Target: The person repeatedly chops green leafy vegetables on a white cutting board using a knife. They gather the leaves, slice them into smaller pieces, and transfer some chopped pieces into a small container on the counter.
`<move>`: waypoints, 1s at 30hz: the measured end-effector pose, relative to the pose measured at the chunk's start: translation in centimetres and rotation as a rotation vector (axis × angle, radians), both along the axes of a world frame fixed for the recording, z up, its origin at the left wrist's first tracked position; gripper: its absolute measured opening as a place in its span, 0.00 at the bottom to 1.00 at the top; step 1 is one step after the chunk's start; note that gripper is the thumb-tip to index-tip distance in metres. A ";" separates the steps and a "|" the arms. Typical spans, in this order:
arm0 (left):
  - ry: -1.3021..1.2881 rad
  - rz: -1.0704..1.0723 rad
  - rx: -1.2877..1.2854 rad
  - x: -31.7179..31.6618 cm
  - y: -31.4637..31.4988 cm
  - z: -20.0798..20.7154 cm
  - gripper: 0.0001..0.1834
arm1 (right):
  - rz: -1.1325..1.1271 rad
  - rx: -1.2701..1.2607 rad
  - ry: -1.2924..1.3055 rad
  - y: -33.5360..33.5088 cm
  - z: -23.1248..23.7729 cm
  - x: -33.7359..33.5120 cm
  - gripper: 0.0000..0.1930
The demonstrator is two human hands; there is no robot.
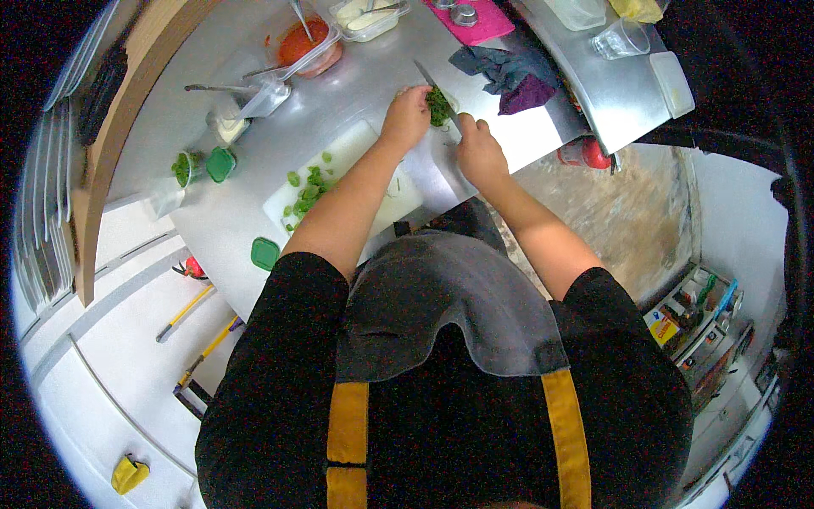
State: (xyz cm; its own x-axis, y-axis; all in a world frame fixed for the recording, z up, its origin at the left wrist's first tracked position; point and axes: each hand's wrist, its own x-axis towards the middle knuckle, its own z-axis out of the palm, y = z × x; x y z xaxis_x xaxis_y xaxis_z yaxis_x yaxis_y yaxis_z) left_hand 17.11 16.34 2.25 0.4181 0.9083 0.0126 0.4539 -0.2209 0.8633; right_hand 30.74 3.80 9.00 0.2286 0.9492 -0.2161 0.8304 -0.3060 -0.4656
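Observation:
My right hand [482, 155] is closed around the handle of a knife [435, 83], whose blade points away and to the left. The blade passes over a small clear container of chopped green herbs [438, 107]. My left hand [408, 117] grips this container at its left side, with its fingertips partly hidden. Nearer me, under my left forearm, lies a white cutting board [400, 193]. Loose green leaves [312, 188] are scattered on its left part.
Left on the steel counter stand a green-lidded container [220, 165] and a cup of greens [184, 169]; a green lid [264, 253] lies nearer. Farther back are a tub of red sauce [307, 47] and a tub of white food [366, 17]. Dark cloths [506, 76] lie right.

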 end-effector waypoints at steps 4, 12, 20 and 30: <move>0.295 -0.104 0.109 -0.3 0.1 0.1 0.21 | 0.012 -0.062 -0.005 0.9 0.0 1.5 0.24; 0.471 -0.126 0.315 -1.0 -2.5 2.4 0.25 | 0.038 0.044 0.127 0.7 -0.1 4.1 0.24; 0.439 -0.254 0.399 0.0 -4.9 4.8 0.36 | 0.060 0.088 0.215 1.2 -0.7 5.4 0.23; 0.653 -0.185 0.358 0.2 -5.4 3.2 0.36 | 0.069 -0.100 0.285 -1.2 0.3 7.5 0.23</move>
